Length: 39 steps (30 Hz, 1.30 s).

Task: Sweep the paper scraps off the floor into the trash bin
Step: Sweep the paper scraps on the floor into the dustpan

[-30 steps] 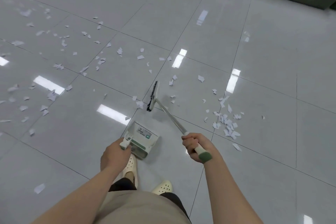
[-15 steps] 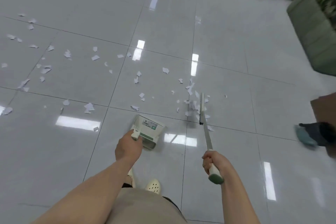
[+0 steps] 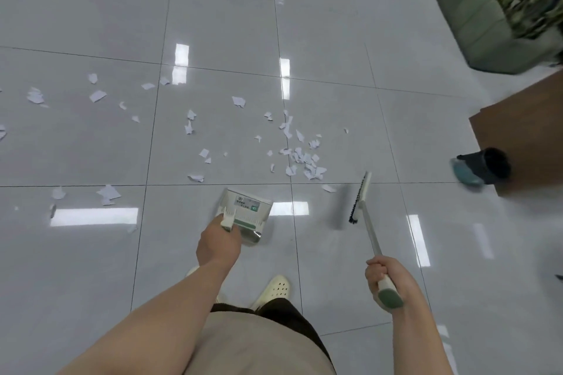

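White paper scraps [image 3: 306, 161] lie in a loose heap on the grey tiled floor, with more scattered scraps [image 3: 97, 96] off to the left. My left hand [image 3: 217, 245] grips the handle of a white and green dustpan [image 3: 245, 211], which stands on the floor just below the heap. My right hand [image 3: 384, 277] holds the green-tipped handle of a white broom; its black-bristled head [image 3: 359, 196] hangs to the right of the heap, apart from the scraps. No trash bin is in view.
A green sofa [image 3: 475, 9] with a patterned cushion stands at the top right. A brown wooden surface [image 3: 524, 119] juts in from the right edge, with a dark and teal object [image 3: 481, 167] at its lower left. My feet in cream clogs [image 3: 274, 288] stand just behind the dustpan.
The view has swung right, bringing the sofa and brown surface in. The broom head has moved from the left of the heap, across it, to its right side.
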Tool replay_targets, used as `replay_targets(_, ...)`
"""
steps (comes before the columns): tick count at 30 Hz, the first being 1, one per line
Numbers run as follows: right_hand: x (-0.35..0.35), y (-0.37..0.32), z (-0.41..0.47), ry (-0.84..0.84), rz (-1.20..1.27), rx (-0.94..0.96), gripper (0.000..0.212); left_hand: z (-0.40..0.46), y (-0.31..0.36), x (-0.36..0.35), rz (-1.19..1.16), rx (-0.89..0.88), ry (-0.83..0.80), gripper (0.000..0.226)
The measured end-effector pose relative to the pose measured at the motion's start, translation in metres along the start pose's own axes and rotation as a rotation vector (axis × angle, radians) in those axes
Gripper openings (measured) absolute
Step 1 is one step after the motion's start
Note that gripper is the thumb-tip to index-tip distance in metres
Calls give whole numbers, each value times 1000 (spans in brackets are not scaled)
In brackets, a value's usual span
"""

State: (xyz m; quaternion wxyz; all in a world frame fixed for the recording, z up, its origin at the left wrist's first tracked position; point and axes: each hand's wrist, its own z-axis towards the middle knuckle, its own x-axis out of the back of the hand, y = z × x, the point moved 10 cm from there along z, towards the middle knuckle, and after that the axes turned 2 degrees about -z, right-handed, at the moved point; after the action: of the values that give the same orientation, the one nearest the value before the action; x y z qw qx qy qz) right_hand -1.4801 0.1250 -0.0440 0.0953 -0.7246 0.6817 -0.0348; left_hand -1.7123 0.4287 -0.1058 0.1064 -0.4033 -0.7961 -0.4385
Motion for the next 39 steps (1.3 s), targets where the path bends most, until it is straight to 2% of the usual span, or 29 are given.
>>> replay_targets(4, 4, -24, 25, 35, -21, -11, 28, 10, 8, 6, -1, 23, 25, 9)
replay_targets(9, -10, -70, 67, 94, -190, -53, 27, 14, 16, 1, -62, 81, 113, 7)
replay_targets(12, -27, -98, 90, 161, -500, -76, 25, 12, 22, -13, -98, 135, 182, 9)
replay_targets(17, -97, -90, 93, 47, -1109, -115, 2, 4, 33, -36, -88, 195, 287, 13)
replay_targets(20, -124, -82, 88, -47, -1211, -147, 12, -4, 39, -46, -88, 218, 333, 11)
replay_targets(22, -135, -97, 91, -100, -1140, -202, 13, -9, 42, -49, -102, 224, 359, 10)
replay_targets(25, -148, -142, 108, -175, -808, -310, 27, -13, 48, -53, -103, 223, 377, 8)
replay_targets(27, -153, -175, 110, -251, -642, -383, 38, -14, 58, -56, -87, 208, 374, 8)
replay_targets(29, -158, -201, 101, -362, -525, -433, 40, -13, 70, -61, -77, 186, 364, 8)
replay_targets(32, -152, -216, 86, -413, -550, -431, 33, -9, 87, -67, -46, 165, 351, 8)
replay_targets(39, -125, -254, 73, -281, -538, -216, 33, 7, 130, -88, -98, 120, 344, 10)
